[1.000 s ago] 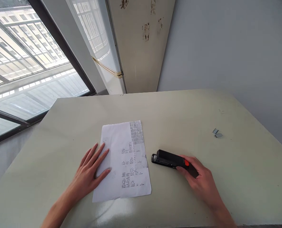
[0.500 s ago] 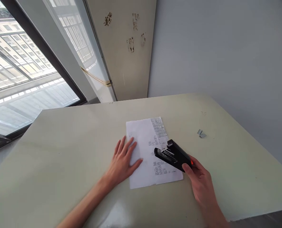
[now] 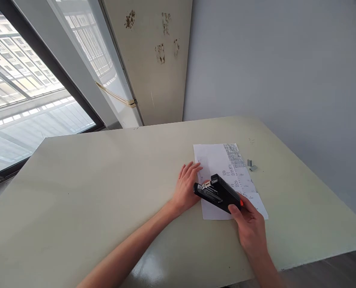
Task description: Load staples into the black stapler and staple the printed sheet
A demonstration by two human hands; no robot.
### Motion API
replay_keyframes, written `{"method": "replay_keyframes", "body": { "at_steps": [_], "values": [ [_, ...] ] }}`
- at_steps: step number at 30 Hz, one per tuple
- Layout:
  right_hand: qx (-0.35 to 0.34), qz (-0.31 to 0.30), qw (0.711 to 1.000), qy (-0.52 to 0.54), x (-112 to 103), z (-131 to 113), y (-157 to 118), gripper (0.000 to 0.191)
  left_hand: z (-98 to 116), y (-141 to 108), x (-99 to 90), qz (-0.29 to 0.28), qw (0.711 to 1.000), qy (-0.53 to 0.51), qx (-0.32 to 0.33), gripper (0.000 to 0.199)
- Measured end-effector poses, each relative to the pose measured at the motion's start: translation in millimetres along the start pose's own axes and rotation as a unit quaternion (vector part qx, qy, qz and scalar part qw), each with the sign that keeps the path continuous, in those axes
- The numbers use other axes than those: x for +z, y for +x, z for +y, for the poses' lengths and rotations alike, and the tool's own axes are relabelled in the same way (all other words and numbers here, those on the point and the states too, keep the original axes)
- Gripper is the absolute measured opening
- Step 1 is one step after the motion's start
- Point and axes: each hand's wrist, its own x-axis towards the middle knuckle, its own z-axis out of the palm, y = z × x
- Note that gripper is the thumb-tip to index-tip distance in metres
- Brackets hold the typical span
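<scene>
A black stapler (image 3: 221, 194) with an orange-red spot near its rear is held in my right hand (image 3: 251, 226), above the papers. Its jaw end points left, and the staple track shows between the parted arms. My left hand (image 3: 187, 186) lies on the left edge of the printed paper sheets (image 3: 215, 156), fingers stretched out and its thumb hidden behind the stapler. Dense print covers the right side of the top sheet. Just right of the paper's edge are small grey staple strips (image 3: 252, 168) on the table.
The pale table (image 3: 105, 180) fills the lower view, its far right side along a grey wall (image 3: 270, 60). A stained cabinet panel (image 3: 153, 80) stands beyond the back edge. To the left is a window (image 3: 18, 72) with a dark frame.
My left hand has slid the papers to the right across the table, close to the staple strips. The stapler stays in my right hand at nearly the same spot. The view has shifted slightly.
</scene>
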Motion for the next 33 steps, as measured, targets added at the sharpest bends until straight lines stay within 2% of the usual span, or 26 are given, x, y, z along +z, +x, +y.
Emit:
{"method": "replay_keyframes", "body": {
  "at_steps": [2,4,8,11,15,19,23,33],
  "values": [
    [0.003,-0.003,1.0,-0.015,1,-4,-1,0.051,-2,-8,-14.0,0.042,0.994,-0.094,-0.03,0.031],
    [0.001,-0.008,0.999,-0.034,3,-7,-2,0.052,-7,-21,-31.1,0.066,0.983,-0.161,-0.06,0.027],
    [-0.022,-0.052,0.994,-0.089,17,-16,0,0.049,-22,-48,-69.0,0.082,0.974,-0.184,-0.107,0.029],
    [-0.088,-0.107,0.98,-0.142,41,-28,5,0.039,-36,-64,-97.5,0.104,0.969,-0.168,-0.147,0.033],
    [-0.185,-0.196,0.947,-0.175,83,-41,19,0.03,-55,-79,-132.5,0.149,0.96,-0.153,-0.183,0.035],
    [-0.2,-0.247,0.928,-0.193,117,-41,34,0.035,-69,-90,-161.2,0.193,0.95,-0.11,-0.219,0.035],
    [-0.193,-0.268,0.923,-0.196,133,-34,40,0.036,-77,-95,-174.9,0.215,0.942,-0.099,-0.24,0.037],
    [-0.182,-0.268,0.917,-0.233,134,-29,38,0.036,-75,-92,-173.2,0.2,0.94,-0.103,-0.255,0.035]
  ]
}}
